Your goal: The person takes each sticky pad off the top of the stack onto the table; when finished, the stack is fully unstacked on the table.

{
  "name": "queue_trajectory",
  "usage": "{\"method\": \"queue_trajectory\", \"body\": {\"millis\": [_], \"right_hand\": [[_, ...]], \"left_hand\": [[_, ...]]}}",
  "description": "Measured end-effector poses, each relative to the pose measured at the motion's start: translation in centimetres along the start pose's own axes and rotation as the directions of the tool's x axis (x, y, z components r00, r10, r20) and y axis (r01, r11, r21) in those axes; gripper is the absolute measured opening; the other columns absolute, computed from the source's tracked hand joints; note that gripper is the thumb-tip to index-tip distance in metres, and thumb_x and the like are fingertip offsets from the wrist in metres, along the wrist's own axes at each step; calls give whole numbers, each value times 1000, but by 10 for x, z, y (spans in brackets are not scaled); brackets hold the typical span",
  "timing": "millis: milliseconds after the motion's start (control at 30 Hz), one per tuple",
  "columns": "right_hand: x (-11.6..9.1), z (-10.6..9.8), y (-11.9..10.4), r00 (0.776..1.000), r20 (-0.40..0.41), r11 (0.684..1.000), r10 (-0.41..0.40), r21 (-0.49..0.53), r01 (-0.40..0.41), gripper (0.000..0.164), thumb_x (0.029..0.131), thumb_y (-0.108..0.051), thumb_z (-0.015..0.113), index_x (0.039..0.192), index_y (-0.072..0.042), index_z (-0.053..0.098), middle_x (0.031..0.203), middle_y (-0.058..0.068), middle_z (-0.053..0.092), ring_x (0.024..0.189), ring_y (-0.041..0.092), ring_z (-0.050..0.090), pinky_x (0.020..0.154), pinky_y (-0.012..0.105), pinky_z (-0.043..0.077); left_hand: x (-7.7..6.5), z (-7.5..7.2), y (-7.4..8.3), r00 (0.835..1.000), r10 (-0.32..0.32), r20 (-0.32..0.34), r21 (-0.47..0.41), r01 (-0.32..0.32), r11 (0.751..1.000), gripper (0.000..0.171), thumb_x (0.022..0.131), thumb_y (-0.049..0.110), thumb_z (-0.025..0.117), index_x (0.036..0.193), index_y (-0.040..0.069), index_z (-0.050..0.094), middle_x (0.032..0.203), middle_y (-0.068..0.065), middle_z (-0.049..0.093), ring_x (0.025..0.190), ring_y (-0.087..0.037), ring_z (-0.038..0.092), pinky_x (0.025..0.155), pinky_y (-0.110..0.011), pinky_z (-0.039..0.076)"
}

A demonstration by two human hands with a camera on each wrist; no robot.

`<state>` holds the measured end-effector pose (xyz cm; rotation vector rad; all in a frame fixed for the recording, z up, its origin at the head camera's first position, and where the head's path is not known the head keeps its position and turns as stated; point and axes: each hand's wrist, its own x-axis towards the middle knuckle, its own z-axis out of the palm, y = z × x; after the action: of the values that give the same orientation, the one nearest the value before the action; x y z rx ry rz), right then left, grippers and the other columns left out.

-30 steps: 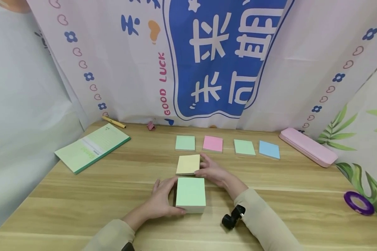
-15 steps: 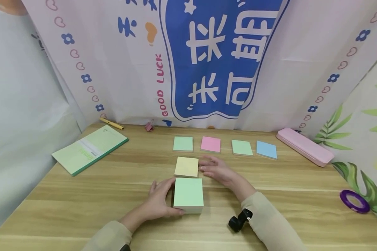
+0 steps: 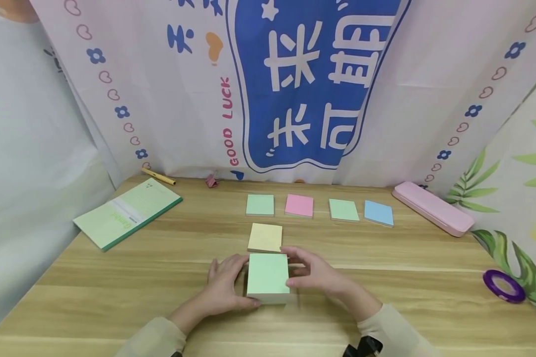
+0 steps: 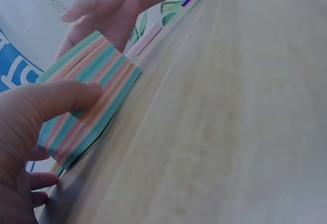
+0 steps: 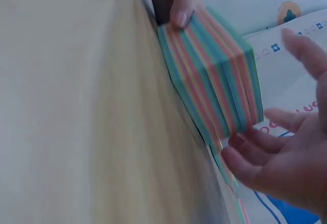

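Square yellow paper pad (image 3: 265, 237) down, and the right hand (image 3: 316, 271), fingers apart, swings away from the wooden desk's back edge (image 3: 321, 190) to the green-topped paper block (image 3: 268, 273) the left hand (image 3: 223, 288) grips.

A person's left hand (image 3: 225, 286) and right hand (image 3: 312, 272) flank a block (image 3: 268, 273) on a table (image 3: 429, 277). One pad (image 3: 265, 238) lies just behind the block; farther back, four more pads (image 3: 299, 206) line up from left to right. A notebook (image 3: 128, 213) lies far left, with a pen (image 3: 158, 176) just behind it and a clip (image 3: 211, 181) right of the pen, near the backdrop (image 3: 295, 99). Right of the row lies a case (image 3: 433, 208); a ring (image 3: 503, 286) lies nearer the front, by the table's right edge.
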<state>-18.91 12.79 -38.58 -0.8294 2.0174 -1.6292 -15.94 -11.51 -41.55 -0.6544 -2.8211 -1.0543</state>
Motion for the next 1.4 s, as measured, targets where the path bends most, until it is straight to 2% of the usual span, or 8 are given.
{"method": "queue_trajectory", "body": {"millis": [267,400,600,733,933,1167,1300,1400], "right_hand": [[-4,9,10,1000,1,978,27,-205,-26,91,70,-24,72,138,-9,14,121,5,40,108,18,40,90,36,34],[-4,11,11,1000,2,970,10,-243,-10,93,69,-24,73,137,-7,11,118,5,43,107,17,41,89,36,35],[-4,11,11,1000,1,972,-10,-235,10,87,69,-21,73,134,-6,18,115,6,44,105,20,42,89,38,34],[-4,7,11,1000,12,984,-5,-180,7,83,69,-16,73,132,-6,21,116,6,44,105,21,42,90,36,33],[-9,-5,10,999,0,999,40,-7,-40,85,68,-2,71,134,-4,17,121,14,42,107,25,42,90,36,34],[-15,-22,7,996,-24,985,91,152,-86,87,69,8,66,135,-13,14,116,19,48,102,30,48,83,37,40],[-15,-35,7,999,5,974,53,222,-53,88,69,10,63,136,-13,11,114,21,49,95,32,50,76,35,44],[-15,-46,9,999,-13,965,37,260,-33,89,70,10,62,136,-13,7,112,20,49,91,29,51,73,33,45]], "left_hand": [[0,3,0,1000,3,-14,47,-3,999,90,52,50,75,125,12,40,123,-4,39,119,-26,26,91,-59,-3],[-2,3,0,1000,-11,-17,63,12,998,92,51,52,75,125,10,40,126,-9,37,120,-28,24,90,-60,-4],[-2,3,0,1000,-27,-11,85,27,996,93,50,54,74,125,11,41,128,-11,34,121,-29,21,90,-60,-6],[-2,4,0,999,-41,-7,88,42,995,95,50,56,74,126,9,40,129,-13,33,122,-30,20,90,-60,-6],[-3,4,1,999,-52,-11,95,53,994,97,50,57,73,126,6,40,130,-13,33,123,-31,19,90,-60,-7],[-4,4,1,999,-51,-8,83,51,995,99,51,56,73,127,4,38,131,-14,32,123,-31,18,90,-59,-8],[-4,3,0,998,-56,3,79,56,995,101,51,58,72,128,4,37,132,-14,30,124,-32,16,90,-58,-9],[-4,3,0,998,-58,12,82,57,995,101,51,59,71,129,3,36,133,-15,29,124,-33,15,90,-58,-10]]}}
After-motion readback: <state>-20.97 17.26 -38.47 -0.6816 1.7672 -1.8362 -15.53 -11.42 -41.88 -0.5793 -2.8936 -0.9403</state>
